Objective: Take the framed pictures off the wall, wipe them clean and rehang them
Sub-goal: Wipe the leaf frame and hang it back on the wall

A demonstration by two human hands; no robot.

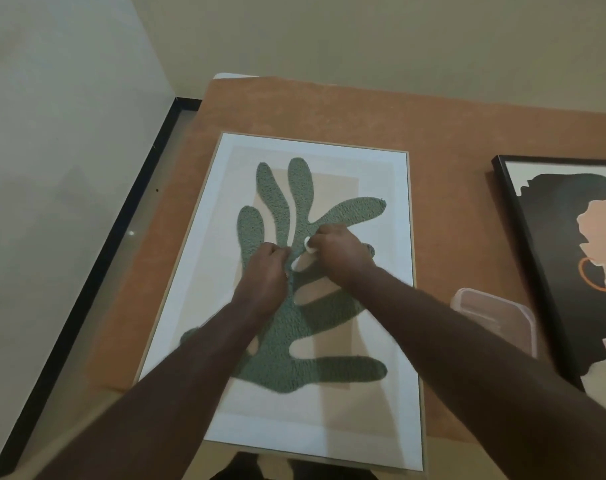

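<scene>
A framed picture (391, 209) with a green textured leaf shape on white and beige lies flat on the brown table (450, 133), its near end overhanging the table's front edge. Both my hands rest on its middle. My right hand (339, 252) pinches a small white pad (309, 247) against the green shape. My left hand (265, 271) sits just left of it, fingers curled and pressed on the picture's surface. A second framed picture (551, 237) with a black frame and a dark and peach portrait lies at the table's right.
A clear plastic container (495, 317) stands between the two pictures, near my right forearm. The table sits against a pale wall. To the left, a dark skirting strip (97, 265) runs along the floor by the other wall.
</scene>
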